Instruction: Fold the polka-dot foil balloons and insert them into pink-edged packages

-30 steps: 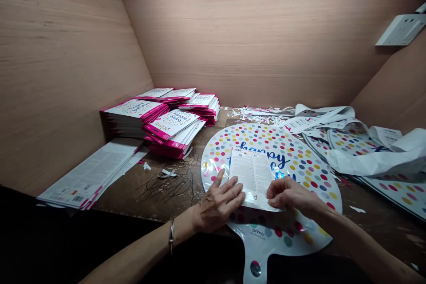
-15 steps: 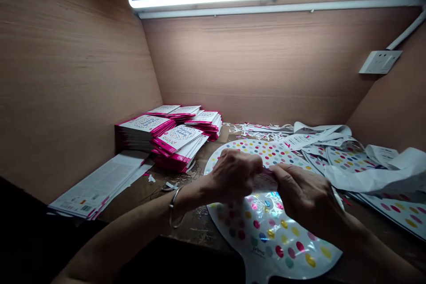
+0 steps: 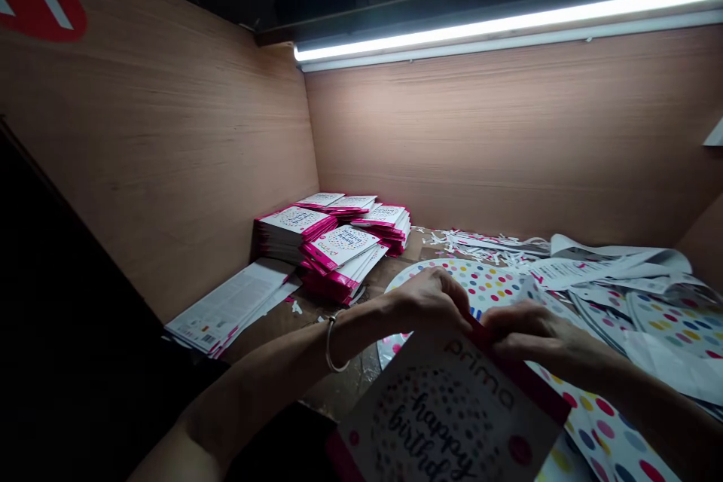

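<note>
A white and pink card packet printed "prima" and "happy birthday" hangs tilted in front of me, cut off by the bottom of the view. My left hand pinches its pink top edge, with a bracelet on that wrist. Close beside it, my right hand grips the same edge, fingers bent; some fingertips are hidden behind the packet. Under and behind both hands lies a white foil balloon with coloured dots, flat on the worktop and partly covered by the packet.
Stacks of similar packets stand at the back left. Flat printed cards lie before them. White paper scraps, paper strips and more dotted balloons cover the right side. Wooden side and back walls enclose the worktop under a tube light.
The birthday packet has come up into view between both hands, over the dotted balloon. My view has turned left, showing a red sign on the left wall.
</note>
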{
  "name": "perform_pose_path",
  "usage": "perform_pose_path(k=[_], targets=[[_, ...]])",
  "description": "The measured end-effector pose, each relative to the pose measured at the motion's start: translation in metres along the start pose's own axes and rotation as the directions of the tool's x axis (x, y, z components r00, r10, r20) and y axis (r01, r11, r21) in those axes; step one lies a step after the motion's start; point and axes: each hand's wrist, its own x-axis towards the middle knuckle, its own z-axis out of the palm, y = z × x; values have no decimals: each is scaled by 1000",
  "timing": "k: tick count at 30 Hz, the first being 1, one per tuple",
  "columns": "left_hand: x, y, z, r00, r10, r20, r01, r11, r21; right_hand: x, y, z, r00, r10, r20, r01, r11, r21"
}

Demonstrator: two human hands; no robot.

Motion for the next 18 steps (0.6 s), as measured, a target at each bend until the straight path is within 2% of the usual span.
perform_pose_path(k=[2,5,8,10,12,13,16,18], targets=[[0,-9,-5,1000,-21,23,24,991,-128,2,13,2,997,58,58,-71,962,265],[1,-18,-10,998,-54,24,59,966,-252,7,33,13,993,117,28,-112,822,558],[3,-24,-10,997,-79,3,77,958,-277,11,47,27,991,135,-9,-92,723,684],[3,-26,-8,996,-89,-1,85,955,-285,12,52,35,987,157,-39,-82,692,717],[2,-29,-7,993,-121,9,119,948,-295,12,57,41,985,164,-56,-81,722,687],[1,-31,-6,990,-138,16,136,944,-300,12,61,44,986,146,-75,-67,774,630],[-2,-38,-9,991,-130,-13,118,935,-335,8,76,48,974,67,-216,-3,959,282],[-5,-42,-16,994,-82,-69,51,928,-368,5,87,49,955,38,-294,-26,999,45]])
